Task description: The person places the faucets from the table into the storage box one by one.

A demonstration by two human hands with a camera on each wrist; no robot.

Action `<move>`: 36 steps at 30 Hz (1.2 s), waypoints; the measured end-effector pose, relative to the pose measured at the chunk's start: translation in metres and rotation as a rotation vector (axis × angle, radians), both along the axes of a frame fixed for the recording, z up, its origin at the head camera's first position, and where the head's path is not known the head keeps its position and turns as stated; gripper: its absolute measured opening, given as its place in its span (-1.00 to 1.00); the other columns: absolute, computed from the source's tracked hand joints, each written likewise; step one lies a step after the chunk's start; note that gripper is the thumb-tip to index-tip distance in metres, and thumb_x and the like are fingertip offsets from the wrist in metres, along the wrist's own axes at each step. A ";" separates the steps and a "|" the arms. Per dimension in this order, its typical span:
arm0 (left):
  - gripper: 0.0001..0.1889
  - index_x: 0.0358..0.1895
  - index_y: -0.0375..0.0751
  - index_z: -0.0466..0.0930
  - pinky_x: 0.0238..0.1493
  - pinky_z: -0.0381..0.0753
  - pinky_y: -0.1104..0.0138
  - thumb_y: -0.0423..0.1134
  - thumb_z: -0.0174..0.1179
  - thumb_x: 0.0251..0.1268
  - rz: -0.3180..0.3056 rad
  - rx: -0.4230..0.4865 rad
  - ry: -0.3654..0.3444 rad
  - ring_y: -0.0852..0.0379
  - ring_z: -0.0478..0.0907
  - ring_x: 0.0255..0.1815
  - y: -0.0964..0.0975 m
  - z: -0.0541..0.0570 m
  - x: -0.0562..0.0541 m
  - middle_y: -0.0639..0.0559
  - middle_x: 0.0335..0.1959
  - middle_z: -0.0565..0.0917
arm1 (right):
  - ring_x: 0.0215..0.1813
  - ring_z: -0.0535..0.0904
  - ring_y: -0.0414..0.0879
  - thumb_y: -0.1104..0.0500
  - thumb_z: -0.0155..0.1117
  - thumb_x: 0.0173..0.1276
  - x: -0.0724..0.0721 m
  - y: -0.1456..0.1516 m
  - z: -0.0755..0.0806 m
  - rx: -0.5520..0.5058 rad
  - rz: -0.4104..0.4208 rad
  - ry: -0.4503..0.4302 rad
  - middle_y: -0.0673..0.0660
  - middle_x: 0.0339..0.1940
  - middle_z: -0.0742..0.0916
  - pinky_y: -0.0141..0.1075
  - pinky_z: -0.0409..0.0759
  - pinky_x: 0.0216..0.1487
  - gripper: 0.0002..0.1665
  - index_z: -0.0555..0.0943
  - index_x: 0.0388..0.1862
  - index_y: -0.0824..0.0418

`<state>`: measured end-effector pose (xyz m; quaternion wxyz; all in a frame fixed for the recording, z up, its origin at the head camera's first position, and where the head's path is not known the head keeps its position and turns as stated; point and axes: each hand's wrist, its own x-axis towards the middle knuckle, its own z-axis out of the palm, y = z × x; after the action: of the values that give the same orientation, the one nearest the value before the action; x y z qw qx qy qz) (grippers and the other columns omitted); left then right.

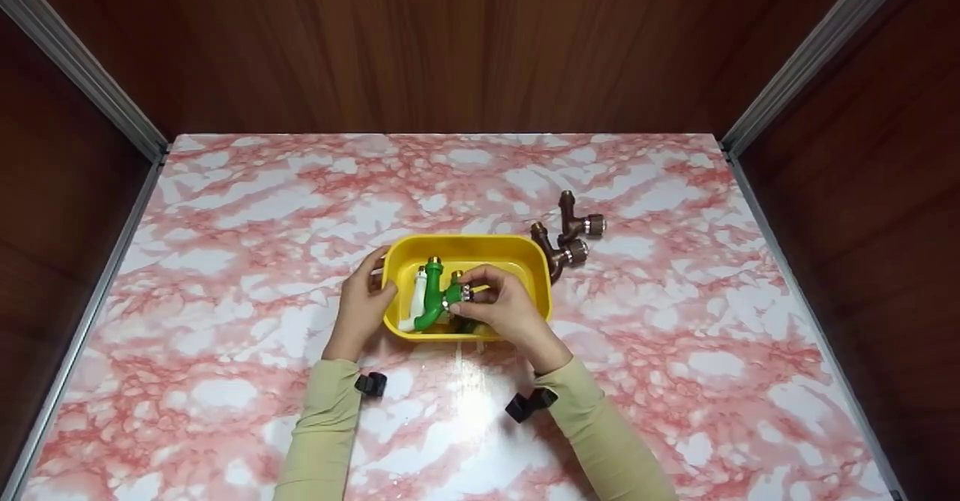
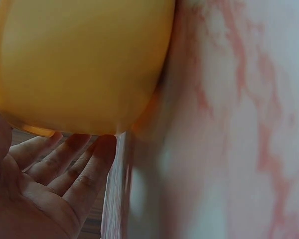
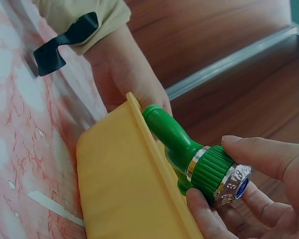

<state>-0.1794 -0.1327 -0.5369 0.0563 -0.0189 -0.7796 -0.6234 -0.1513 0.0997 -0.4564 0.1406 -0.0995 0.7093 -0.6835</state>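
A yellow plastic tub [image 1: 536, 283] stands on the table with several taps in it. My right hand [image 1: 504, 307] pinches the ribbed handle of a green tap [image 1: 433, 298] between thumb and fingers. In the right wrist view, that green tap [image 3: 177, 139] shows above the yellow rim, its handle ringed in silver with a blue centre. A white tap [image 1: 418, 295] lies left of it in the tub, and the green tap partly hides other pieces. My left hand [image 1: 361, 304] holds the tub's left side, thumb at the rim and fingers against the outside wall.
Two brown taps [image 1: 574, 220] with ribbed handles lie just right of the tub, the nearer brown tap [image 1: 551, 250] close against its wall. Dark wood panels [image 1: 450, 51] enclose the pink-and-white marbled table [image 1: 247, 261] at the back and sides.
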 end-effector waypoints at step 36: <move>-0.42 0.33 -0.44 0.31 -0.20 0.57 0.43 -0.62 0.04 0.17 -0.041 0.021 0.003 -0.32 0.57 -0.06 0.005 0.036 0.015 -0.43 0.05 0.52 | -0.31 0.64 -0.07 0.49 0.36 0.07 -0.002 -0.011 -0.006 0.087 0.022 -0.040 0.31 -0.14 0.60 -0.40 0.59 -0.34 -0.62 0.50 -0.10 0.51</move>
<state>-0.1640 -0.1279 -0.5007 0.0447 -0.0350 -0.7723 -0.6327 -0.1528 0.0889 -0.4622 0.1662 -0.0873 0.7344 -0.6523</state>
